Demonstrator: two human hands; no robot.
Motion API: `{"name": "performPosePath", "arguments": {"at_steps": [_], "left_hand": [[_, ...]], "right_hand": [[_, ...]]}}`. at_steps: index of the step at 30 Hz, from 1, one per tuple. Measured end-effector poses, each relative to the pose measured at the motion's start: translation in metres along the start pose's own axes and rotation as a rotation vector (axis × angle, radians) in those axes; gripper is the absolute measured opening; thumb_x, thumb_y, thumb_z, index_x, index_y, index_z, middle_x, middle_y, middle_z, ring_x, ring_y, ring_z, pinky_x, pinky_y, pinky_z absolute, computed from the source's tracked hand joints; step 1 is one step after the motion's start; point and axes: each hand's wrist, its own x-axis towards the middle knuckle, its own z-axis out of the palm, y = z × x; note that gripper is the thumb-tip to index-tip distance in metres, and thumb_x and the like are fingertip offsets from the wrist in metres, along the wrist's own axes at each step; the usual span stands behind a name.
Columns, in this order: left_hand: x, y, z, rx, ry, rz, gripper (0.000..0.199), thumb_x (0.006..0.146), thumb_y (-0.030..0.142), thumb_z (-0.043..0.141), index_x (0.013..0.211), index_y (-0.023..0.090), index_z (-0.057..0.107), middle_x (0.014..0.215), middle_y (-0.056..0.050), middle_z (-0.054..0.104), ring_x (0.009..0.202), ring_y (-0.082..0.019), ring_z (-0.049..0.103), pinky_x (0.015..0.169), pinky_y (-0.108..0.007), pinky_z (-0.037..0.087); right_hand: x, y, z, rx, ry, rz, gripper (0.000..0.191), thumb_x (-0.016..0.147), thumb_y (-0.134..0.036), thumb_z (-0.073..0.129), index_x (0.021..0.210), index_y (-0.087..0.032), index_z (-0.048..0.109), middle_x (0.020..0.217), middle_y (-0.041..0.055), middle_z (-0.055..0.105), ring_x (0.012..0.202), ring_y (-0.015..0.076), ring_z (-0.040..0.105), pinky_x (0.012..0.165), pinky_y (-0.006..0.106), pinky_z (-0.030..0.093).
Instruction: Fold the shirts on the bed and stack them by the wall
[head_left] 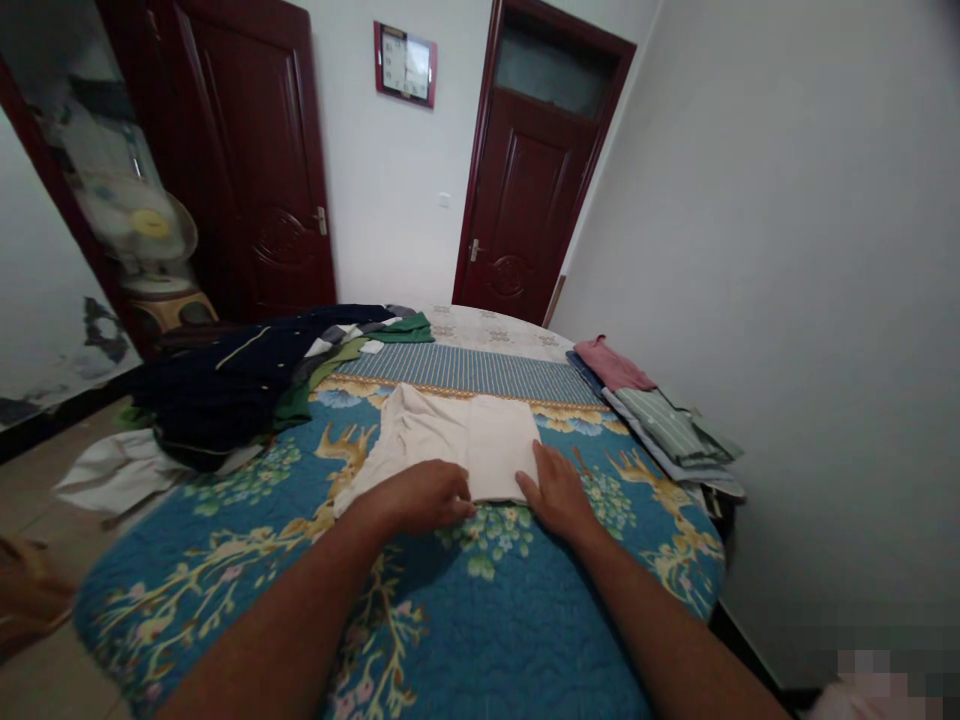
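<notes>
Leaning over a blue floral cover [525, 620], quilted and running toward the camera from beneath a cream garment [502, 445]. Resting the left hand [416, 495] at the garment's near edge, bending its fingers loosely inward; not able to tell from this view whether pinching any cloth. Laying the right hand [559, 490] by the garment's near right corner, spreading thumb and fingers wide, with no visible grip.

Showing smooth, squared edges on the garment's right part, apparently already neatened; leaving its left part creased and uneven, so judging the whole as only partly neat. Finding a loose heap of dark clothes [225, 380] left of the garment, with a white cloth [120, 470] farther left. Seeing a tidier clothes stack to the garment's right, including a pink piece [611, 365] and a green striped piece [664, 420]. Facing, well beyond the garment, two dark red doors [255, 150] and a wall clock [406, 62].

Cutting off both forearms at the bottom, nearer than the garment. Hiding the left palm and any layers under the garment's flat part; not making out the garment's type. Blurring the fan [154, 225], far beyond the garment to the left.
</notes>
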Motion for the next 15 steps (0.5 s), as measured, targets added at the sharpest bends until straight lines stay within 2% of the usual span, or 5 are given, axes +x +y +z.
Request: {"name": "performPosePath", "arguments": {"at_steps": [2,5,7,11,15], "left_hand": [[-0.002,-0.018,-0.015,-0.159,0.048,-0.051,0.034,0.098,0.044,0.056,0.103,0.024,0.083,0.105,-0.006,0.083,0.095,-0.023,0.075,0.088,-0.03,0.054],[-0.005,-0.052,-0.03,-0.149,0.347,-0.269,0.041,0.101,0.043,0.048,0.114,0.021,0.08,0.12,-0.009,0.08,0.109,-0.025,0.072,0.097,-0.032,0.051],[-0.009,-0.075,-0.034,-0.068,0.482,-0.461,0.041,0.102,0.041,0.046,0.114,0.02,0.079,0.121,-0.01,0.08,0.112,-0.025,0.071,0.098,-0.032,0.05],[-0.018,-0.114,-0.027,-0.02,0.481,-0.703,0.037,0.099,0.039,0.047,0.104,0.019,0.079,0.108,-0.01,0.081,0.102,-0.024,0.071,0.088,-0.029,0.049],[-0.018,-0.131,-0.018,-0.029,0.45,-0.753,0.034,0.097,0.036,0.049,0.097,0.019,0.079,0.104,-0.01,0.081,0.096,-0.024,0.071,0.082,-0.029,0.048]], "right_hand": [[0.013,0.007,-0.004,0.115,0.049,0.094,0.076,0.101,-0.051,0.043,0.162,-0.006,0.042,0.153,0.0225,0.058,0.144,0.0347,0.052,0.121,0.049,0.037],[0.041,0.017,-0.012,0.293,0.072,0.278,0.069,0.098,-0.046,0.047,0.152,-0.004,0.055,0.133,0.0209,0.072,0.123,0.0321,0.067,0.108,0.043,0.049],[0.059,0.021,-0.017,0.373,0.015,0.317,0.057,0.095,-0.046,0.05,0.13,-0.007,0.073,0.118,0.0194,0.078,0.109,0.0309,0.072,0.095,0.039,0.053],[0.081,0.023,-0.015,0.482,-0.134,0.337,0.04,0.087,-0.049,0.061,0.083,-0.013,0.079,0.078,0.0106,0.077,0.076,0.025,0.071,0.066,0.03,0.05],[0.086,0.02,-0.01,0.498,-0.096,0.365,0.031,0.079,-0.046,0.068,0.079,-0.016,0.075,0.07,0.0053,0.073,0.066,0.0211,0.065,0.057,0.027,0.043]]}}
